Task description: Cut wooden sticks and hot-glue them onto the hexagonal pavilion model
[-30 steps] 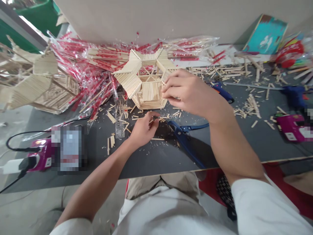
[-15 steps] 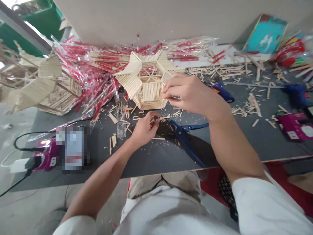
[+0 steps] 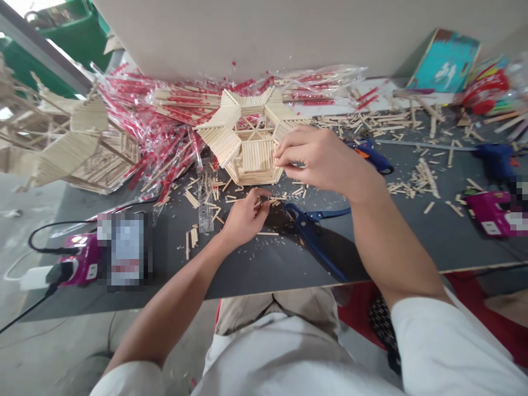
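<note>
A star-shaped model of pale wooden sticks (image 3: 258, 154) stands on the dark table (image 3: 256, 269). At its right side, my right hand (image 3: 311, 157) is closed in a pinch against the front panel's edge; whatever lies between the fingertips is too small to name. My left hand (image 3: 247, 217) rests lower, just in front of the model, with curled fingers among short stick pieces; what they hold, if anything, is hidden. Blue-handled cutters (image 3: 315, 245) lie right of my left hand. A clear ruler (image 3: 205, 201) is to its left.
Red-and-clear plastic wrappers (image 3: 144, 121) and a larger stick model (image 3: 78, 143) fill the left. A phone (image 3: 127, 250) lies by a purple power strip (image 3: 84, 258). Blue glue guns (image 3: 495, 159) and a turquoise board (image 3: 447, 60) are at right.
The view has shifted slightly, so the things at the left appear a little further right. Both hands keep nearly the same pose.
</note>
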A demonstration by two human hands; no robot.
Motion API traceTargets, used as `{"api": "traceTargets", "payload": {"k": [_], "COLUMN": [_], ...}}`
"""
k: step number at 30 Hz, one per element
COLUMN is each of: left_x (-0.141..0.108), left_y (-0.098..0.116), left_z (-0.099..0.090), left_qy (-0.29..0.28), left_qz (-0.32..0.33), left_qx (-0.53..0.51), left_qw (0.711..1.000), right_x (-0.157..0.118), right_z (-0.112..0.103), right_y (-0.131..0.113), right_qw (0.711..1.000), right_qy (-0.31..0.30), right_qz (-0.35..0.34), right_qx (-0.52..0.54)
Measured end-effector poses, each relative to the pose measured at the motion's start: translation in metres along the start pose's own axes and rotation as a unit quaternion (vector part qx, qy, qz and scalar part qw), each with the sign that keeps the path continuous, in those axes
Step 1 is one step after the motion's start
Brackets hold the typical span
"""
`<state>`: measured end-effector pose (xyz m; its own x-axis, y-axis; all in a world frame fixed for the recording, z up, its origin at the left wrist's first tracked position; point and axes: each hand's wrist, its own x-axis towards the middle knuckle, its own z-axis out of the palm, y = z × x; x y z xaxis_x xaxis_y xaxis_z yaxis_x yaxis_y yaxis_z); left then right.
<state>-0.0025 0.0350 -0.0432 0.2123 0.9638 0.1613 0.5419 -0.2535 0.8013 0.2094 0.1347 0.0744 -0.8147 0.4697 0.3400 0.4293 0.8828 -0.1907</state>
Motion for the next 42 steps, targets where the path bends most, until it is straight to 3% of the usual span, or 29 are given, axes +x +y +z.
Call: {"api": "traceTargets", "payload": {"k": [12, 25, 42], "left_x": [-0.001, -0.001, -0.001], "left_y": [-0.002, -0.003, -0.001], "left_z": [0.000, -0.001, -0.002], "left_qy": [-0.023, -0.033, -0.042], "left_qz": [0.003, -0.003, 0.005], "left_qx": [0.009, 0.001, 0.008], "left_qw": [1.000, 0.999, 0.999], "right_x": [0.000, -0.004, -0.002], "right_z": [-0.001, -0.008, -0.008], "right_y": [-0.002, 0.000, -0.001], "right_qw": [0.999, 0.998, 1.000], "right_qy": [0.006, 0.023, 0.001], "right_qz": [0.033, 0.020, 0.021], "right_qx": [0.035, 0.063, 0.014]}}
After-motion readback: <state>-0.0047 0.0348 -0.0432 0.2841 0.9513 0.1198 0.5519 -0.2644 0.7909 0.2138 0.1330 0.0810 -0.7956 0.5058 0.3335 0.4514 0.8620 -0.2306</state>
